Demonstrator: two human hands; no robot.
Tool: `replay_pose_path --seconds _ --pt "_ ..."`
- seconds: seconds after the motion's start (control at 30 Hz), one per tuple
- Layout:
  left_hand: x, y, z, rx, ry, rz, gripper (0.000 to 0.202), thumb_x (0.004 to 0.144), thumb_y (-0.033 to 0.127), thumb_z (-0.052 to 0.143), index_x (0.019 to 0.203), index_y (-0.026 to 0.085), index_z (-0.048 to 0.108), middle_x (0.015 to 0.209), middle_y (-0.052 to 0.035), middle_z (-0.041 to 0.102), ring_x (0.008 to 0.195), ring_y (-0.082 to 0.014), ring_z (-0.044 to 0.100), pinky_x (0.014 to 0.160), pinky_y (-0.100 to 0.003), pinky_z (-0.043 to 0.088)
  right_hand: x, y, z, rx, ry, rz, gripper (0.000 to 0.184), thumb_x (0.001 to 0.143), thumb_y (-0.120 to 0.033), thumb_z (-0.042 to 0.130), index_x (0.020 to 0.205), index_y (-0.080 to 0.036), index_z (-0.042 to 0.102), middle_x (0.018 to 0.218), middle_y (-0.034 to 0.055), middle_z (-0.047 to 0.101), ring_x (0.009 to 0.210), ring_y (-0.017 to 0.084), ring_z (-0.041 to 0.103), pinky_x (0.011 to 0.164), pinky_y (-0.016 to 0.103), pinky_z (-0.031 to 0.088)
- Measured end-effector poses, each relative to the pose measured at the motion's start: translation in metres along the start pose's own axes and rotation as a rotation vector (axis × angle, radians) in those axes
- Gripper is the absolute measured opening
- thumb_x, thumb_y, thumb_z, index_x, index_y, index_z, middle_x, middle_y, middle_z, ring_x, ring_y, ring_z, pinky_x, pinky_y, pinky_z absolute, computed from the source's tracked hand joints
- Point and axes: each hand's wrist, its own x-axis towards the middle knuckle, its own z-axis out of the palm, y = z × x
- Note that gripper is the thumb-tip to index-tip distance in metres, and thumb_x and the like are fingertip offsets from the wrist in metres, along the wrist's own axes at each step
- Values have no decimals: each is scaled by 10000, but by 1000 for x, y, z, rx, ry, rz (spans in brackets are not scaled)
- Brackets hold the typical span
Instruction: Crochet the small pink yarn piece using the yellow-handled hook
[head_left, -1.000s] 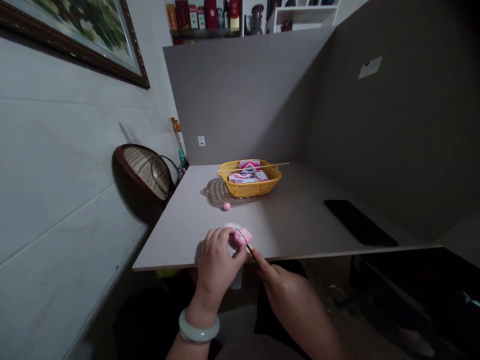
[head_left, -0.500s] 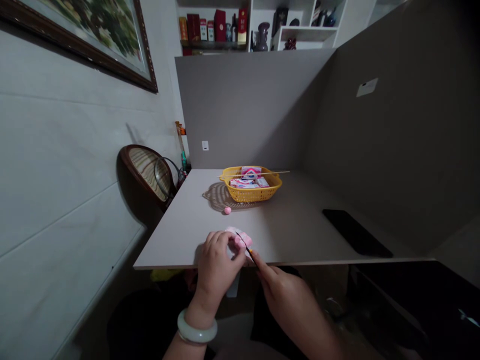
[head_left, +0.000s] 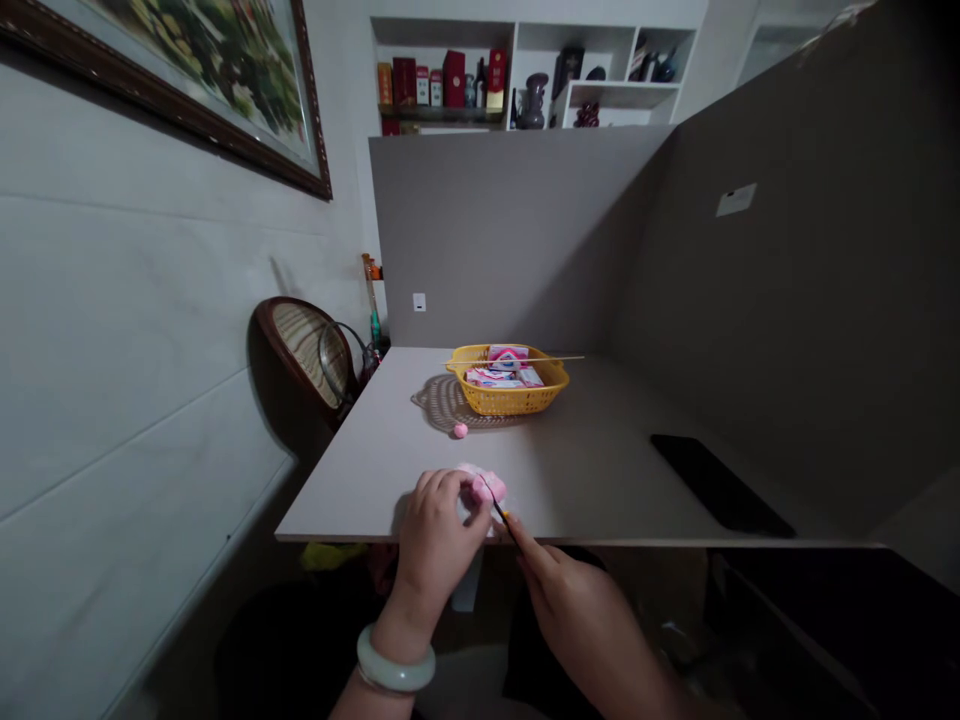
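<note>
Near the table's front edge, my left hand pinches a small pink, soap-like lump between thumb and fingers. My right hand grips a slim dark knife, its blade slanting up and left against the pink material. Beyond the blade lies more of the pink stuff, over whitish pieces or wrapping that my fingers partly cover. A small pink ball rests on the table farther back. The knife's handle is mostly hidden in my right hand.
A yellow plastic basket with pink-and-white packets stands at the back, a thin stick lying across its rim. On the right lies a flat black pad. Grey partitions border the table at the back and right.
The whole view has shifted slightly, so the scene sits lower. The knife blade has shifted a little against the pink lump; both hands keep their hold.
</note>
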Motion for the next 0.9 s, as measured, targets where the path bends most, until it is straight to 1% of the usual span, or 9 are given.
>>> replay_pose_path --seconds 0.17,0.27,0.37,0.5,0.63,0.77,0.83,0.9 --pt "-1 3 -3 24 -7 1 104 833 225 636 932 224 604 959 -43 677 944 -243 610 819 -385 495 -8 -4 4 39 15 20 572 898 -56 312 1440 -125 481 771 65 726 580 186 685 512 238 507" --pt "-2 1 -2 26 11 -2 90 833 205 619 918 224 594 942 -45 670 930 -244 605 813 -384 494 -18 -5 2 136 -6 32 537 935 -96 318 1450 -132 466 792 49 716 612 178 690 536 242 519" --pt "-3 -2 0 30 37 -9 84 834 199 611 912 219 588 939 -49 663 929 -247 599 819 -388 492 -28 -5 -1 212 -13 44 504 967 -136 330 1456 -138 455 794 33 702 632 154 691 541 217 509" --pt "-3 -3 0 61 24 -9 70 844 228 610 911 219 591 937 -50 667 928 -255 599 814 -393 483 -32 -7 -5 211 24 89 484 979 -166 335 1442 -160 478 787 29 677 639 158 683 539 228 500" --pt "-2 0 -2 88 28 9 56 856 236 598 908 216 594 928 -55 669 921 -259 601 813 -392 478 -32 -8 -9 235 31 98 507 959 -145 339 1447 -170 474 818 37 670 681 158 682 575 229 503" --pt "-1 0 -2 101 31 21 51 863 242 589 903 215 602 915 -58 674 902 -257 607 793 -383 476 -36 -7 -10 216 32 113 517 946 -120 323 1424 -186 512 815 37 670 665 152 680 555 218 489" --pt "0 -1 -2 97 35 23 57 871 255 581 900 212 605 907 -61 675 898 -259 608 790 -383 475 -34 -8 -8 177 23 122 529 939 -106 322 1422 -193 517 795 33 669 632 156 675 538 227 479" --pt "0 -1 0 96 47 26 76 880 271 573 901 207 606 902 -64 674 900 -262 607 797 -388 475 -26 -11 -7 126 9 128 535 925 -95 342 1418 -193 526 773 32 671 597 166 667 522 240 465"
